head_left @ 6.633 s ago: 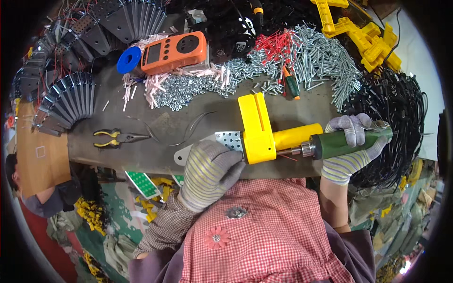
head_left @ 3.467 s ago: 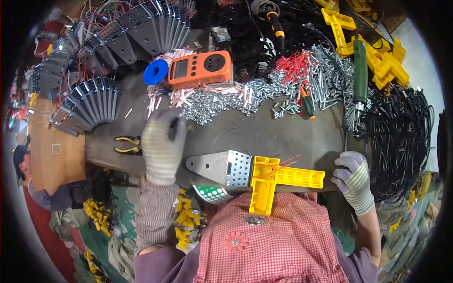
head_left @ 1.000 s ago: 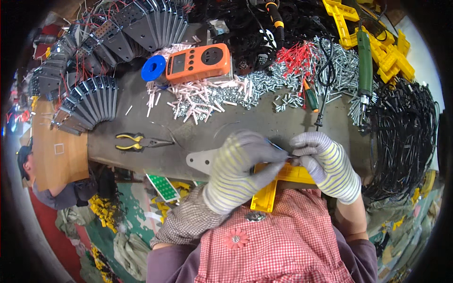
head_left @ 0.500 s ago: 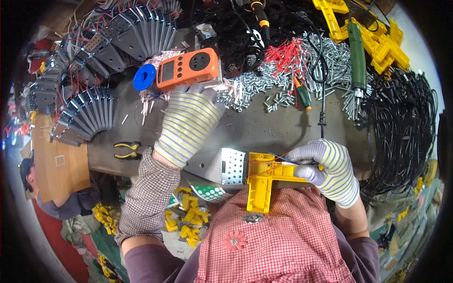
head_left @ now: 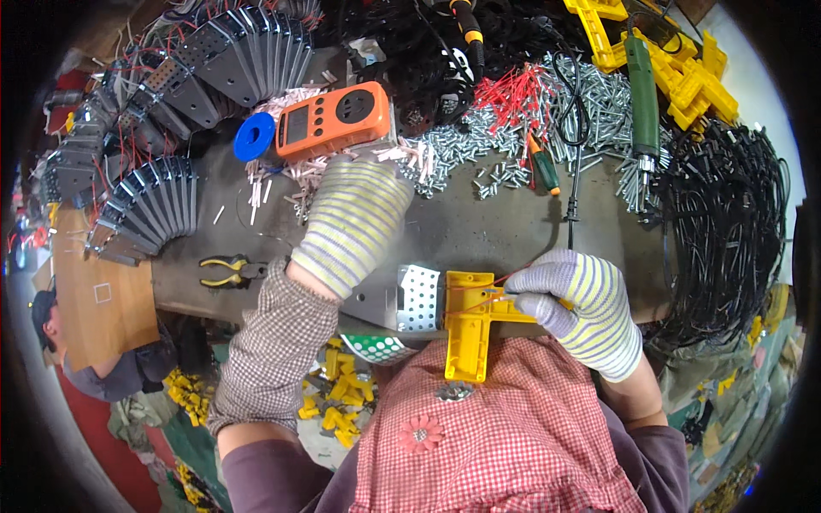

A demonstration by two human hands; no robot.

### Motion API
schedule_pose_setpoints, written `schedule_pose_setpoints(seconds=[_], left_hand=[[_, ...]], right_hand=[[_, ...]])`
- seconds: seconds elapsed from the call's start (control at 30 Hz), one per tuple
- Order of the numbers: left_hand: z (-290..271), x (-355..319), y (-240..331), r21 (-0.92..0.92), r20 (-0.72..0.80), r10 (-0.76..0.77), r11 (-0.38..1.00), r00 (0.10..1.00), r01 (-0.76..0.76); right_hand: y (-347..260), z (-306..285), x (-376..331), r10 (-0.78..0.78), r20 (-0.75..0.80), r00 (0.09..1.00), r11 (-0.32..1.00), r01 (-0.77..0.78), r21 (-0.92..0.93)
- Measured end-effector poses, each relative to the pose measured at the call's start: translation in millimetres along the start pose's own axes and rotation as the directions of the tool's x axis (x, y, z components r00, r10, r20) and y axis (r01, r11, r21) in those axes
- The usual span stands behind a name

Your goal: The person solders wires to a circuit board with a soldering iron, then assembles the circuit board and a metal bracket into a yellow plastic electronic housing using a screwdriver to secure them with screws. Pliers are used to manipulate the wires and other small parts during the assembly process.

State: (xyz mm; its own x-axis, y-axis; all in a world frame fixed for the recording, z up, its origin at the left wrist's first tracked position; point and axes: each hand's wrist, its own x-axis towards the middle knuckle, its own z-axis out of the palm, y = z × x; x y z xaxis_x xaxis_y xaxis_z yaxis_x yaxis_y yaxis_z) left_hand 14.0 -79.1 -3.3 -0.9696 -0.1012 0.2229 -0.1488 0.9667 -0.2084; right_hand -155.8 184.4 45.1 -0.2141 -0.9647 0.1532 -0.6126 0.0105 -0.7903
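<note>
My left hand (head_left: 355, 218), in a striped knit glove, reaches over the small white sleeves (head_left: 318, 169) just below an orange multimeter (head_left: 335, 121). Its fingertips are curled away and hidden, so what they hold is not visible. At the table's near edge, my right hand (head_left: 581, 312), gloved alike, pinches thin wires (head_left: 506, 289) above a yellow plastic handle (head_left: 467, 333). The handle lies open side up, its hollow inside showing. It adjoins a perforated white metal plate (head_left: 419, 297), with a grey flat part (head_left: 374, 301) to the left.
Yellow-handled pliers (head_left: 227, 270) lie left of my left forearm. Beyond are a blue spool (head_left: 255, 137), loose screws (head_left: 453, 154), red sleeves (head_left: 517, 94), a screwdriver (head_left: 544, 167) and a green power driver (head_left: 643, 103). Black cables (head_left: 727, 231) heap at right; grey plate assemblies (head_left: 154, 205) stand left. A person (head_left: 73, 329) is at far left.
My left hand has turned and shifted slightly right, its fingers curling down into the white sleeves. My right hand has drawn slightly left, and the pinched wires now show over the handle.
</note>
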Motion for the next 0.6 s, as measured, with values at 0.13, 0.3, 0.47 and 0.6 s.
schedule_pose_setpoints(seconds=[0.13, 0.3, 0.47, 0.6], left_hand=[[-4, 9, 9, -0.047, 0.019, 0.006, 0.999, 1.0, -0.005], [-56, -25, 73, -0.975, 0.218, -0.378, -0.037, 0.9, 0.22], [-37, -28, 103, -0.99, 0.134, -0.465, -0.033, 0.875, 0.134], [-37, -26, 103, -0.982, 0.182, -0.452, -0.132, 0.873, 0.136]], right_hand=[[3, 9, -1, -0.002, -0.062, 0.998, 0.997, -0.003, -0.08], [4, 12, -1, -0.058, -0.089, 0.994, 0.997, 0.053, -0.05], [14, 13, -1, -0.041, -0.139, 0.989, 0.999, 0.043, 0.011], [8, 9, 0, -0.006, -0.092, 0.996, 1.0, 0.006, 0.001]])
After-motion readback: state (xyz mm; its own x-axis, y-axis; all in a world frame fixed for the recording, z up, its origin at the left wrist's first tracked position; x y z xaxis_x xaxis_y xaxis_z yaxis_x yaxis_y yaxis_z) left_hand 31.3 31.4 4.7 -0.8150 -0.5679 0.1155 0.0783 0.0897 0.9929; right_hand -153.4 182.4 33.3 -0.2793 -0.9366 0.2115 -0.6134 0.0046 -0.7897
